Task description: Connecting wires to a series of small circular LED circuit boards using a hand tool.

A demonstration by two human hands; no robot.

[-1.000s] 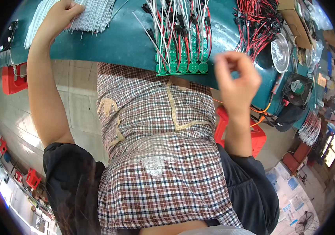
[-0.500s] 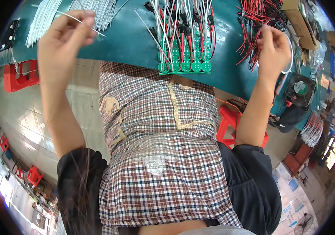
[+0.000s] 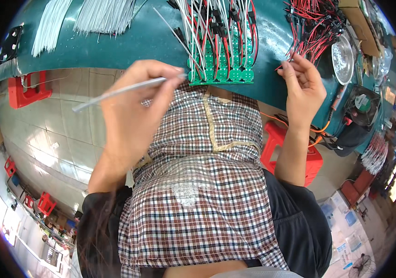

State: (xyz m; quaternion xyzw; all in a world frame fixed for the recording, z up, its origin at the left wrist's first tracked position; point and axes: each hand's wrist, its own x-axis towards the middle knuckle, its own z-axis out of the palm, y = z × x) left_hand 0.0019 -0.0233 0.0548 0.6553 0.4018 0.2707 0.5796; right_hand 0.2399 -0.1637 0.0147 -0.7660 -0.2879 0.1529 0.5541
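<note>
My left hand (image 3: pixel 135 109), partly blurred, pinches a white wire (image 3: pixel 110 94) in front of the table edge. Its fingertips are close to the near left corner of a green circuit board panel (image 3: pixel 221 75). White wires and red-and-black leads with black connectors stand up from this panel. To the right, my right hand (image 3: pixel 305 90) has its thumb and forefinger closed on a thin red-and-black lead, whose end shows beside the thumb. Just beyond that hand is a pile of red-and-black leads (image 3: pixel 316 30) with black plugs.
Two bundles of white wires (image 3: pixel 52 25) lie at the far left of the green table (image 3: pixel 156 46). Right of my right hand are a silver dish (image 3: pixel 342 60), a soldering iron (image 3: pixel 338 98) with an orange cable, and a small black fan (image 3: pixel 364 105). A cardboard box (image 3: pixel 360 25) stands behind.
My left hand has come from the white bundles rightward and nearer, carrying the white wire to the panel. My right hand has moved slightly left and nearer, drawing a lead from the pile.
</note>
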